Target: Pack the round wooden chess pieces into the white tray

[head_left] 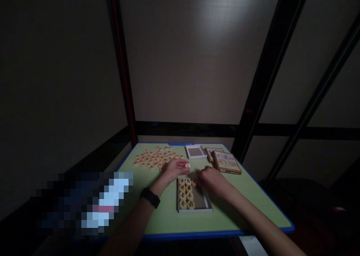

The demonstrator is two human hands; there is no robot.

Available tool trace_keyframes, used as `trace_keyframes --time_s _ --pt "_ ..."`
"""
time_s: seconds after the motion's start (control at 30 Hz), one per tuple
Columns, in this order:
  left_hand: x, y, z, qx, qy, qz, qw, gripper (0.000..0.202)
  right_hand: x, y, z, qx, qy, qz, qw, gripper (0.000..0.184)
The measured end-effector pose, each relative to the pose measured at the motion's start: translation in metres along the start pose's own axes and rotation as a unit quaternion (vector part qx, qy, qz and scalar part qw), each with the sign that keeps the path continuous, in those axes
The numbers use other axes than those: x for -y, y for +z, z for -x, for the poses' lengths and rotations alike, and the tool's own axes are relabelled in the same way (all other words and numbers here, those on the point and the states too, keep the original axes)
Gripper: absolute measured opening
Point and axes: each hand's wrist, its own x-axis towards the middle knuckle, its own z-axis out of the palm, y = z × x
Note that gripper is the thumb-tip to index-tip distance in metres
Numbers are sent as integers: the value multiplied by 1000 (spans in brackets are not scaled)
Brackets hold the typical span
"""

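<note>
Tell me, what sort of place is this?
Probably a dim recording booth or small room set up for a tabletop game: plain grey wall panels in dark frames, a green table with a blue rim, round game pieces spread on it, and printed boxes.

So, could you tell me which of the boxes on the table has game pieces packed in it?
The open tray nearest the person, between the two hands, holds rows of round pieces. The small white tray farther back shows none, and the printed boxes are shut.
</note>
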Motion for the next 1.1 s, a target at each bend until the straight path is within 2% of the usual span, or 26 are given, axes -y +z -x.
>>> trace_keyframes --time_s 0.27,0.33,0.47,0.63,0.7,0.8,0.93,1.1 --pt "-4 1 2 1 9 -25 1000 48 -3 -4 3 -1 4 -35 999 13" --pt "-5 2 3 6 4 -18 1000 47 -4 -5 1 -23 9 -59 998 15" --pt "-8 5 7 27 -8 6 1000 41 -5 -1 -6 -105 -20 -127 986 33" --pt "-12 6 11 74 -7 -27 997 48 -4 9 -12 -145 -57 -128 979 30" --pt "-14 5 11 85 -1 -49 995 54 -5 8 -10 -143 -60 -116 981 23" --pt "-18 5 12 99 4 -92 991 57 -7 3 -2 -126 -29 -117 985 12" --pt "-21 7 13 102 15 -129 986 43 -12 1 12 -91 17 -132 987 10" --pt "-17 8 12 93 12 -174 980 31 -12 8 17 -40 29 -134 990 6"
